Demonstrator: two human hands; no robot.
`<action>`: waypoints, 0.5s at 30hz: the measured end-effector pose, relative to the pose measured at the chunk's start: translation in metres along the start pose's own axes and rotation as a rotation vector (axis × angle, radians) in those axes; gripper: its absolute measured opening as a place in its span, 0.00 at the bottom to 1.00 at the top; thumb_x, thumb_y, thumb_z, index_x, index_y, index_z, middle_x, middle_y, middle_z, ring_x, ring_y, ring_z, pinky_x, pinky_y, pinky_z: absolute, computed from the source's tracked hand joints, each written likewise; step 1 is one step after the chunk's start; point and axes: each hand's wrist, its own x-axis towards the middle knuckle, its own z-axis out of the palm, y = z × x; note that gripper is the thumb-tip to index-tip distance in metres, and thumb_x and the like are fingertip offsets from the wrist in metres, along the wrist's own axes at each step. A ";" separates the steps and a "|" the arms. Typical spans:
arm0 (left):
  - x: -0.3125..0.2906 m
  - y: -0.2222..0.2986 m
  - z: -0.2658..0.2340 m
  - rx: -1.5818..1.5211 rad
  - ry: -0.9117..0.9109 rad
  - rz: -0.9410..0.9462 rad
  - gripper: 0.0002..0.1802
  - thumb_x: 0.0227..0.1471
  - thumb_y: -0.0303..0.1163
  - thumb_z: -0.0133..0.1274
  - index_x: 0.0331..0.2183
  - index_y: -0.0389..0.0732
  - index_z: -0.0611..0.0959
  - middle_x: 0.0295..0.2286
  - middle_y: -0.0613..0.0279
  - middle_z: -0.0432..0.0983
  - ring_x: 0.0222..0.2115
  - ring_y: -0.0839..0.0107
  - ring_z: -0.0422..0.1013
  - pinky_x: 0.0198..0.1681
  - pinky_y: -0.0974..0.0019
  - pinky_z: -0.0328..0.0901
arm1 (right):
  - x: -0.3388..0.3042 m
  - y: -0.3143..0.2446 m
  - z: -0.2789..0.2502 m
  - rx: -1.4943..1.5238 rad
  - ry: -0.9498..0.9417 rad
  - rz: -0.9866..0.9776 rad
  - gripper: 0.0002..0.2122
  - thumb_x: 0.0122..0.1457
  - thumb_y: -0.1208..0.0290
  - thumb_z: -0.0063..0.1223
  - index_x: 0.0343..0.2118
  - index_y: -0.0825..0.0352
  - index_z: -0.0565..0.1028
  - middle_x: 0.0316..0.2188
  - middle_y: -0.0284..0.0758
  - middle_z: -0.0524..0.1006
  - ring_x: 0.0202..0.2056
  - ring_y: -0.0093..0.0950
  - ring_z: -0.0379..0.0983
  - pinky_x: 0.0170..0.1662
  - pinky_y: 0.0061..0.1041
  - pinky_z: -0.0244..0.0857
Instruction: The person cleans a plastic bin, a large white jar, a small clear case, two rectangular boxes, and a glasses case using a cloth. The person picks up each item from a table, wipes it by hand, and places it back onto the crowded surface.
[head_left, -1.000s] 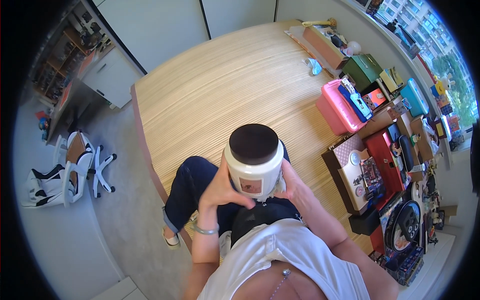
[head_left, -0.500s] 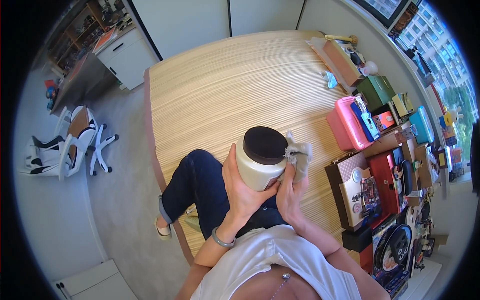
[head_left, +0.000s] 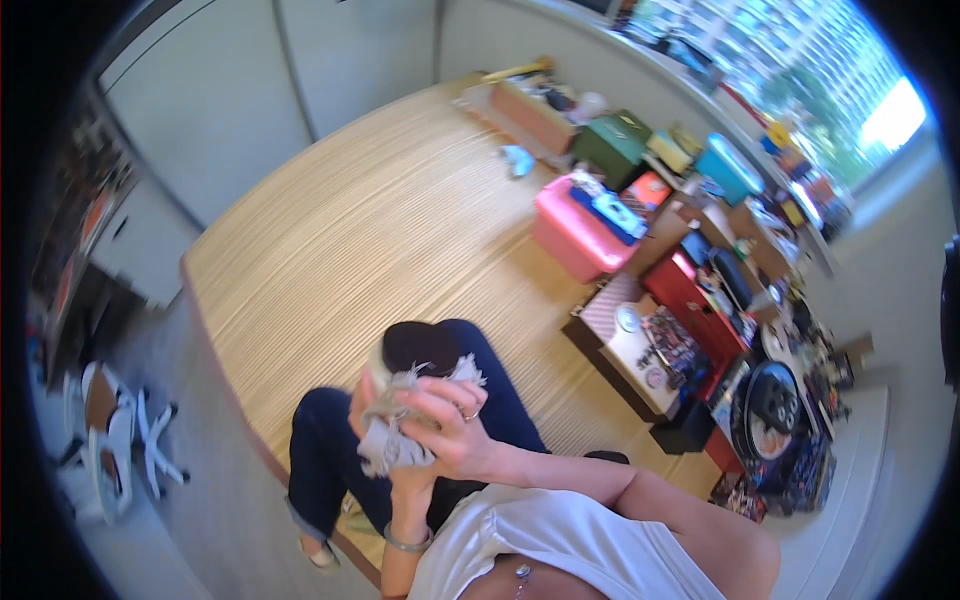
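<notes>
A white jar (head_left: 377, 366) with a wide dark brown lid (head_left: 420, 347) is held up in front of my body, tilted away from me. Round its side is my left hand (head_left: 363, 402), closed on the jar and partly covered by a cloth. My right hand (head_left: 455, 425), with a ring on one finger, presses a frayed grey cloth (head_left: 392, 442) against the jar's near side. Most of the jar's body is hidden behind the cloth and my fingers.
I sit on a large surface with a striped straw mat (head_left: 330, 240). Along its right side stand a pink box (head_left: 575, 235), a green box (head_left: 612, 143), a red box (head_left: 695, 300) and several small items. A white swivel chair (head_left: 110, 430) is on the floor at left.
My view has swung to the right. The right hand with the cloth has moved from beside the lid across to the jar's near side, now covering much of the jar and my left hand.
</notes>
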 end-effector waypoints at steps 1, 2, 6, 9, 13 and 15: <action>0.007 0.016 0.005 0.595 -0.049 0.304 0.42 0.46 0.42 0.61 0.57 0.35 0.62 0.47 0.50 0.66 0.47 0.60 0.65 0.51 0.59 0.59 | -0.007 0.009 -0.004 0.024 0.009 -0.001 0.14 0.34 0.74 0.63 0.29 0.60 0.77 0.49 0.30 0.71 0.50 0.32 0.64 0.48 0.33 0.55; 0.008 0.014 0.004 0.556 -0.070 0.238 0.46 0.43 0.39 0.64 0.59 0.34 0.59 0.49 0.50 0.64 0.49 0.61 0.63 0.54 0.60 0.58 | -0.012 0.014 -0.007 0.045 0.062 -0.001 0.16 0.37 0.74 0.62 0.33 0.64 0.76 0.49 0.35 0.70 0.51 0.34 0.62 0.49 0.34 0.54; 0.009 0.020 0.013 0.344 -0.162 0.135 0.60 0.29 0.34 0.71 0.61 0.35 0.54 0.53 0.49 0.59 0.54 0.59 0.60 0.58 0.58 0.54 | -0.025 0.036 -0.006 0.362 0.234 0.533 0.17 0.49 0.74 0.59 0.43 0.71 0.72 0.49 0.41 0.67 0.52 0.36 0.61 0.55 0.32 0.55; 0.005 0.021 0.012 0.198 -0.215 0.129 0.67 0.22 0.30 0.73 0.61 0.36 0.50 0.54 0.48 0.57 0.55 0.57 0.59 0.59 0.56 0.53 | -0.015 0.053 -0.014 0.990 0.088 1.184 0.18 0.66 0.63 0.39 0.52 0.71 0.67 0.49 0.34 0.69 0.51 0.25 0.64 0.56 0.25 0.57; 0.004 0.024 0.004 0.138 -0.400 0.047 0.69 0.17 0.30 0.76 0.59 0.38 0.51 0.53 0.50 0.56 0.55 0.58 0.58 0.59 0.54 0.54 | -0.007 0.077 -0.016 1.667 -0.015 1.524 0.21 0.64 0.53 0.42 0.51 0.64 0.69 0.46 0.33 0.75 0.44 0.26 0.73 0.50 0.25 0.66; 0.008 0.033 0.004 0.216 -0.449 0.069 0.68 0.25 0.43 0.75 0.60 0.38 0.48 0.55 0.49 0.54 0.57 0.56 0.55 0.61 0.54 0.50 | -0.006 0.076 -0.020 1.719 -0.018 1.525 0.21 0.62 0.52 0.46 0.49 0.64 0.71 0.44 0.34 0.76 0.42 0.26 0.74 0.47 0.26 0.68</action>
